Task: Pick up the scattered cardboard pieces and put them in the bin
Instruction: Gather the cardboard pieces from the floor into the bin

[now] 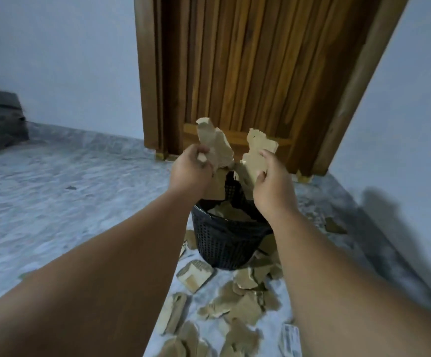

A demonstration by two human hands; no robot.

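Left hand [193, 166]: is gripping a bunch of torn cardboard [215, 144] at centre frame, fingers curled tight around its lower part.
Right hand [271, 184]: is pinching a single torn cardboard piece [257, 153] between thumb and fingers, just right of the left-hand bunch.
Bin [224, 246]: the black mesh bin is standing on the marbled floor [80, 191] at lower centre, and is already holding cardboard scraps [232, 213] near its rim.
Deciding relation: both loads are hanging above the bin's mouth; in the frame the opening is lying straight down from each grip, partly hidden behind the wrists.
Long axes: both held loads are standing roughly upright, top ends reaching towards the wooden door [247, 73] and lower ends pointing into the opening.
Nearer hand: the right hand's piece seems to be dipping lower towards the rim, though depth is hard to judge here.
Coming move, as a judgement: each hand is likely needing only to loosen and let its load drop, not travel sideways.
Remaining work: many scattered cardboard pieces [237, 307] are lying on the floor around the bin's base and across the lower centre of the frame.
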